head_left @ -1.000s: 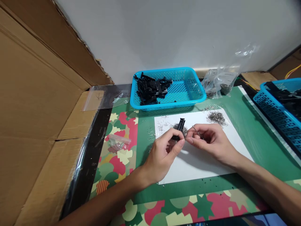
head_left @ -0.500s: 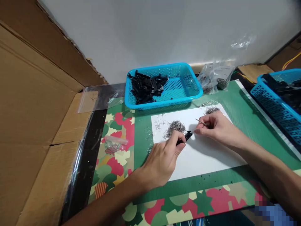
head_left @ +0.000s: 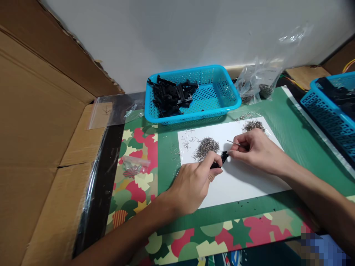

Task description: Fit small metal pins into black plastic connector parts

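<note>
Over a white sheet of paper (head_left: 249,184), my left hand (head_left: 194,181) is closed on a small black plastic part (head_left: 224,158), whose far end sticks out past the fingers. My right hand (head_left: 257,151) pinches a thin metal rod (head_left: 234,143), with its tip pointing left. The right fingertips are at the end of the black part; whether they also hold a tiny piece is too small to tell. Beside the left fingers lies a pile of small bent metal wire pieces (head_left: 206,147). A second metal pile (head_left: 253,126) sits just beyond the right hand.
A blue basket (head_left: 194,119) with black plastic parts (head_left: 172,96) stands at the back, another blue basket (head_left: 327,107) at the right. Clear bags (head_left: 257,83) of metal pieces lean by the wall. A small zip bag (head_left: 135,165) lies left. Cardboard (head_left: 41,147) walls the left side.
The view has shifted slightly. The right fingertips have come closer to the end of the black plastic part. Both hands keep their grips.
</note>
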Motion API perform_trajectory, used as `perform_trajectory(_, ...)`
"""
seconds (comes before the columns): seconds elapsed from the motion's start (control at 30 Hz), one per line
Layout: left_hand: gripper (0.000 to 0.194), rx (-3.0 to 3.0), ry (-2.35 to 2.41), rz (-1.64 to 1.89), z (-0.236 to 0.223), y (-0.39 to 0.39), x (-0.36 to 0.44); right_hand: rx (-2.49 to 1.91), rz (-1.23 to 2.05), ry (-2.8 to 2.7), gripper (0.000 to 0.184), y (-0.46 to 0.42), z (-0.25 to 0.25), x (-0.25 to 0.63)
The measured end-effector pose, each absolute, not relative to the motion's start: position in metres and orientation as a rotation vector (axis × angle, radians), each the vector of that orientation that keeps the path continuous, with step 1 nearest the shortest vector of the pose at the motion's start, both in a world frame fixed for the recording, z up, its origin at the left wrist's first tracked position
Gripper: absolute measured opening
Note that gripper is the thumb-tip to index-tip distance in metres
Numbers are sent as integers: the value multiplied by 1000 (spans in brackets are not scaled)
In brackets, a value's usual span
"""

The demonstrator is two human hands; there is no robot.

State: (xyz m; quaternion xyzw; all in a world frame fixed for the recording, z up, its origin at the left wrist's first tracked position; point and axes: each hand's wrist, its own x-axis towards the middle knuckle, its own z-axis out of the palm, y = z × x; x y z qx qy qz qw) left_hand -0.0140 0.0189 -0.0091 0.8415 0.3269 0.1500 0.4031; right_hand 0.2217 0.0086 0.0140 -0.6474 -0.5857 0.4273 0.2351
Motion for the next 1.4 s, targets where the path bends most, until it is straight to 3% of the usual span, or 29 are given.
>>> perform_trajectory(0.27, 6, 2156, 820, 397, -11, 18, -14, -1750, 1257, -1579, 20, 10, 10, 227)
perform_trajectory(0.5, 6, 2165, 808, 435, -11, 17, -13, -1784, 1021, -1716, 17, 8, 10, 219)
perform_trajectory(0.97, 8, 2223, 786, 442, -11, 15, -13, -1729, 723, -1854, 35, -2, 9, 209)
perform_trajectory(1.4, 7, 2365, 742, 477, -16, 12, -13, -1751, 1180, -1925, 37, 3, 21, 233)
